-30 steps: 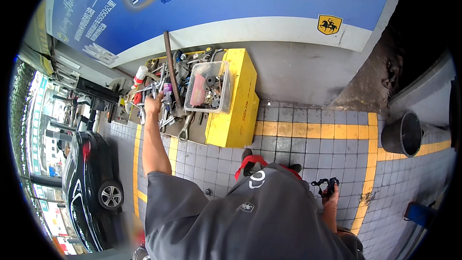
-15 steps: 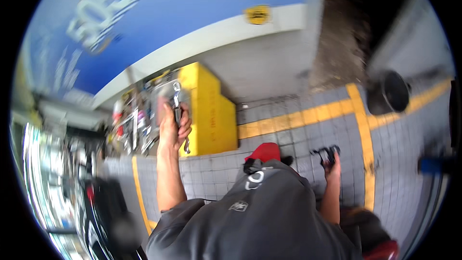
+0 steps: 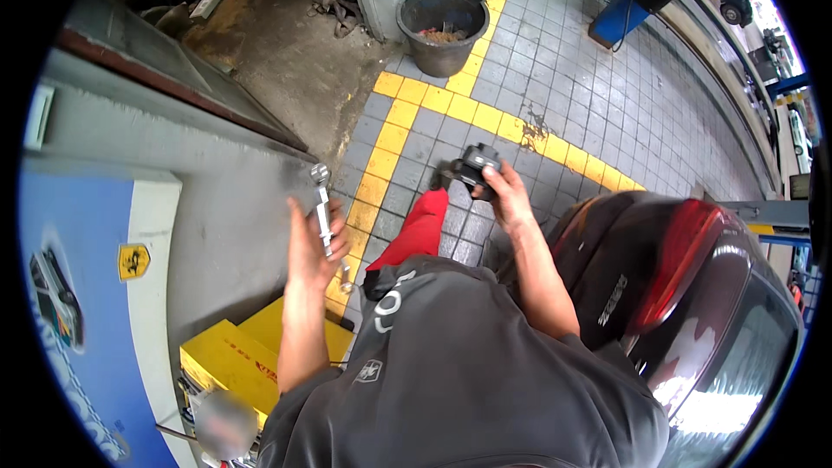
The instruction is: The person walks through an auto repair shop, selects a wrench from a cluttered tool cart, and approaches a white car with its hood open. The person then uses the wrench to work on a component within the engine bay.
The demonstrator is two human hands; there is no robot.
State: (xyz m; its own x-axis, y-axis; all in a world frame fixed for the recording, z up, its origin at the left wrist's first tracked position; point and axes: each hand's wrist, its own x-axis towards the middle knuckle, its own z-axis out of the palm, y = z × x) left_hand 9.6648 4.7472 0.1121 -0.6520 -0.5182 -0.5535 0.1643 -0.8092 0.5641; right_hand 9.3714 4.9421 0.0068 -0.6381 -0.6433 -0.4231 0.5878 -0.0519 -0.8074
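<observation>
My left hand (image 3: 314, 247) is closed around a shiny metal wrench (image 3: 323, 212), held near the grey wall. Its rounded end points up and away, and another metal end (image 3: 347, 280) shows below my fingers; whether both belong to one tool I cannot tell. In my right hand (image 3: 510, 197), ahead of my body and over the tiled floor, is a small black boxy object (image 3: 477, 169). My thumb lies on its near side, and its exact kind is unclear.
Close on my right stands a dark car (image 3: 659, 286) with a red tail light. A yellow box (image 3: 243, 360) sits by the wall at lower left. Ahead are a black bucket (image 3: 444, 35) with debris inside, a doorway to a rough floor (image 3: 286, 69), and a blue lift post (image 3: 628, 13).
My view and body have turned right, away from the yellow box toward the bucket and car. Both hands keep their things, and the right hand has come up nearer the middle.
</observation>
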